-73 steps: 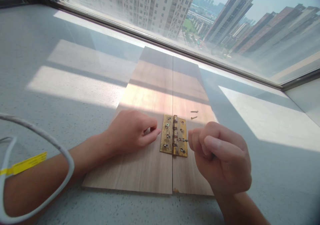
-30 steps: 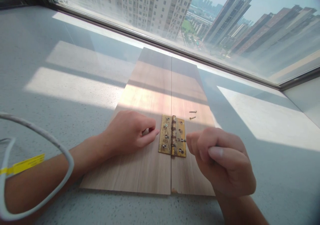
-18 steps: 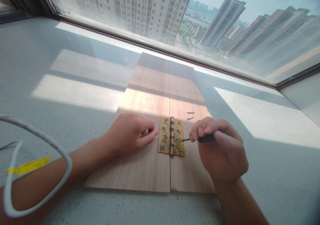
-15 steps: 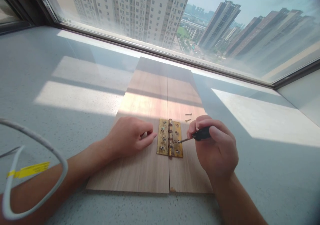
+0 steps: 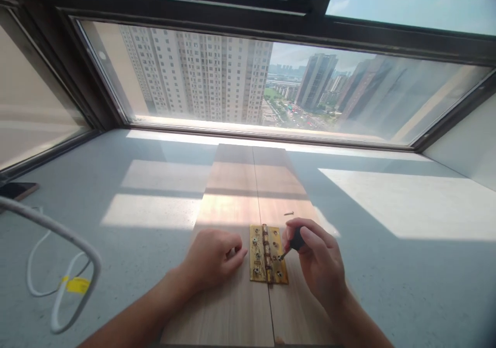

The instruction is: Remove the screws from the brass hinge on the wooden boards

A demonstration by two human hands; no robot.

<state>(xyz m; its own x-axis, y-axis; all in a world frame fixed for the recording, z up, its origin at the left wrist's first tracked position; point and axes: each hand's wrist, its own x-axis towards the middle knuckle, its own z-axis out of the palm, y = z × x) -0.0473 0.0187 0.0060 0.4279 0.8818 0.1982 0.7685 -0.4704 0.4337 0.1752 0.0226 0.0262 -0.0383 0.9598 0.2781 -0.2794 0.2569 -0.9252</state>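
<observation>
A brass-coloured hinge [image 5: 267,255] lies open flat across the seam of two light wooden boards [image 5: 228,306], with screws in several of its holes. My right hand [image 5: 321,265] grips a screwdriver [image 5: 297,238] by its black handle. The screwdriver is tilted, and its tip meets a screw in the hinge's right leaf. My left hand [image 5: 213,257] rests on the left board just beside the hinge, fingers curled in and nothing visible in them. One loose screw [image 5: 289,213] lies on the right board, beyond the hinge; my right hand may hide another.
The boards rest on a pale speckled sill [image 5: 147,260] below a dark-framed window [image 5: 271,139]. A white cable [image 5: 58,229] with a yellow tag [image 5: 77,285] loops at the left. A dark flat object [image 5: 17,189] sits at the far left edge.
My view has tilted up, so the scene sits lower and more window shows. The screwdriver handle now stands steeper in my right hand. One of two loose screws is out of sight.
</observation>
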